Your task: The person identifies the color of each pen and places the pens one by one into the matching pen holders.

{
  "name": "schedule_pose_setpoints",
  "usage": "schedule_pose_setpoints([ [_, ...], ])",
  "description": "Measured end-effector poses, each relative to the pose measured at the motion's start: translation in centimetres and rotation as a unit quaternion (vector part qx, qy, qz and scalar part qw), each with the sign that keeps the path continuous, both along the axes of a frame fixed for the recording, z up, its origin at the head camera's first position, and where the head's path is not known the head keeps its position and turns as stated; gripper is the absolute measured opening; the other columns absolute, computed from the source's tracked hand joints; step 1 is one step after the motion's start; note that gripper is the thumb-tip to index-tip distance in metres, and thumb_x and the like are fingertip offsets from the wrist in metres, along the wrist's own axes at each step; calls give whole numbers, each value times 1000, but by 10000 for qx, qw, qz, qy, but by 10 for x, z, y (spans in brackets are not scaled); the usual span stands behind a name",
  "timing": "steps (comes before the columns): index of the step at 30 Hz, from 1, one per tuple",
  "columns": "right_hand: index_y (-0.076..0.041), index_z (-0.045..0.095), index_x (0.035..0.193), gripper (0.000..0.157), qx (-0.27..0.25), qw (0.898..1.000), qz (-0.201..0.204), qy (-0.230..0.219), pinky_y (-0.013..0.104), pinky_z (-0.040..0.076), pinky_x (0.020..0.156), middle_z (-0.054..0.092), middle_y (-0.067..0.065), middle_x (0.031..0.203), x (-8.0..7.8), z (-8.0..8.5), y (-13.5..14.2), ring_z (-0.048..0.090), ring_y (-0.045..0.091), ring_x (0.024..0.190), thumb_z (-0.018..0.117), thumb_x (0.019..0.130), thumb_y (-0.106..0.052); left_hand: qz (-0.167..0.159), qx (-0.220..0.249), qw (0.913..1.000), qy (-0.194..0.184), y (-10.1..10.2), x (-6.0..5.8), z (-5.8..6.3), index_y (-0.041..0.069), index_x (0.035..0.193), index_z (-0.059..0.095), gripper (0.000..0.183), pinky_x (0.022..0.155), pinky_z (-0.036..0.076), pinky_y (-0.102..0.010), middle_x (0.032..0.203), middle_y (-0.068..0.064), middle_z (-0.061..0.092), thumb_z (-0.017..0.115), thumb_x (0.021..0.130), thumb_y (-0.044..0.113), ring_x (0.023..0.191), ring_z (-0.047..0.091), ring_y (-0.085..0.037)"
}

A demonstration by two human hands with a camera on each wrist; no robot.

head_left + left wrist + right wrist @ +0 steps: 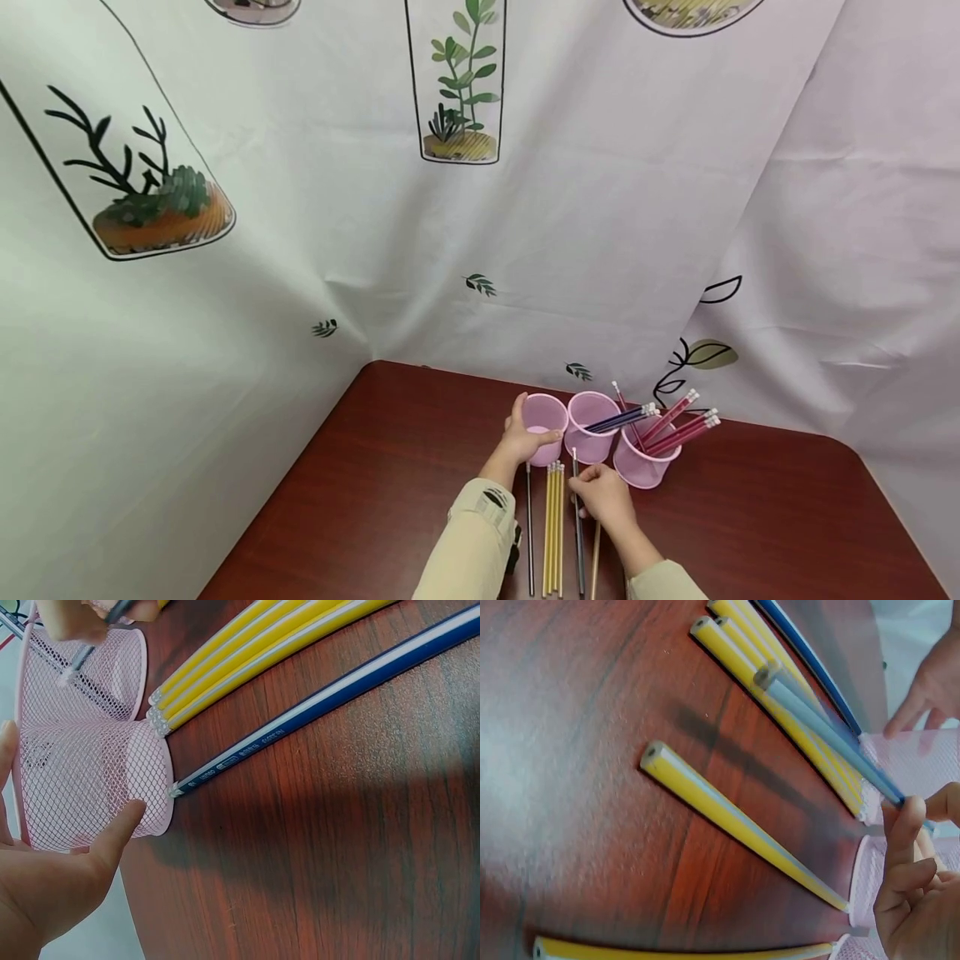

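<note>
My left hand (516, 439) holds the left pink mesh pencil cup (546, 406), its thumb lying along the near wall in the left wrist view. Inside that cup no pencils show. In my right hand (606, 496) a blue pencil (825, 733) is pinched between thumb and fingers, raised above the table. Its white eraser end points toward the cups. Between my hands lie several yellow pencils (554, 533) side by side. Another blue pencil (300, 716) lies left of them, its end by the left cup. A single yellow pencil (735, 829) lies under my right hand.
The middle pink mesh cup (588, 450) holds several dark blue pencils (622, 418). Red pencils (678, 433) stand in the right cup (641, 473). One more yellow pencil (690, 952) shows low in the right wrist view. A printed curtain (585, 208) hangs behind the brown table (360, 500).
</note>
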State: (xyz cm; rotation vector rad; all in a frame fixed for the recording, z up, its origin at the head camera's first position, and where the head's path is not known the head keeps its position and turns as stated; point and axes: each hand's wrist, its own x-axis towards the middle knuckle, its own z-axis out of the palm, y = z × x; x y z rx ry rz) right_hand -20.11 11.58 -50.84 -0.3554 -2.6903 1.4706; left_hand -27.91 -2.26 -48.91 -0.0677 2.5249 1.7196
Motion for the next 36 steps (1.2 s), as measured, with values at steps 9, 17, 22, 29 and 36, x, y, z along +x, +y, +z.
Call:
schedule_pose_setpoints([
  [9, 3, 63, 81, 10, -551, 9980, 275, 170, 24, 39, 39, 64, 8, 61, 0, 4, 9, 52, 13, 36, 63, 79, -7, -11, -13, 10000, -38, 1, 0, 3, 19, 142, 27, 93, 92, 38, -53, 132, -27, 35, 83, 68, 20, 116, 41, -43],
  [17, 5, 63, 86, 12, -905, 9949, 334, 305, 24, 39, 42, 64, 9, 63, 0, 8, 13, 54, 18, 40, 65, 81, -5, 0, -28, 10000, -4, 1, -2, 2, 18, 142, 27, 93, 92, 38, -53, 131, -27, 35, 83, 68, 19, 114, 43, -43],
  [22, 5, 61, 86, 11, -1067, 9931, 318, 357, 24, 40, 44, 64, 10, 64, -2, 12, 15, 54, 19, 43, 64, 83, -5, -13, -17, 10000, -14, 0, -1, 1, 17, 142, 26, 93, 92, 38, -53, 131, -27, 35, 83, 68, 19, 114, 42, -43],
  [29, 7, 61, 88, 14, -1185, 9918, 219, 436, 25, 42, 46, 64, 9, 63, -7, 21, 21, 55, 17, 46, 62, 86, -6, -5, -2, 10000, -11, 0, -2, 0, 18, 142, 26, 93, 92, 38, -53, 132, -28, 34, 83, 68, 19, 115, 42, -43],
  [36, 6, 59, 91, 18, -1434, 9891, -7, 347, 28, 42, 42, 64, 6, 63, -12, 30, 32, 62, 24, 52, 60, 87, -12, 4, 27, 10000, -2, 1, -4, 0, 18, 142, 26, 93, 93, 38, -53, 131, -28, 34, 82, 68, 17, 115, 42, -44],
])
